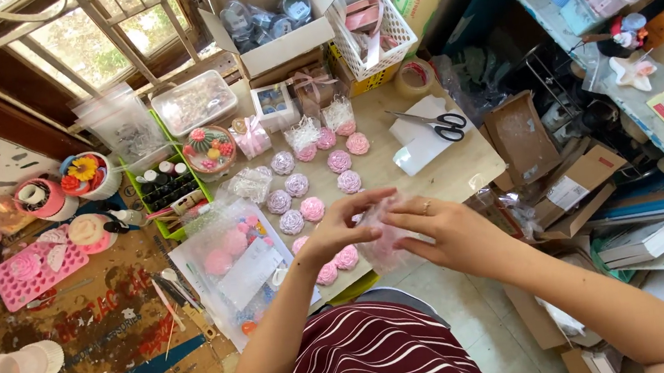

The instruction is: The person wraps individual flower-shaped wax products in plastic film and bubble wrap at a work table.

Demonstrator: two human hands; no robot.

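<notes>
A small clear bag holding a pink rose shape is pinched between left hand and right hand, fingers closed on it, above the desk's near edge, seemingly kept clear of the rose shapes laid out there.

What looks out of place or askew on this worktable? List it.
Nothing is spilled or broken. The scissors lie open on white paper near the table's edge. Both hands, left and right, hold a clear bag with something pink inside, over the rose-shaped pieces.
</notes>
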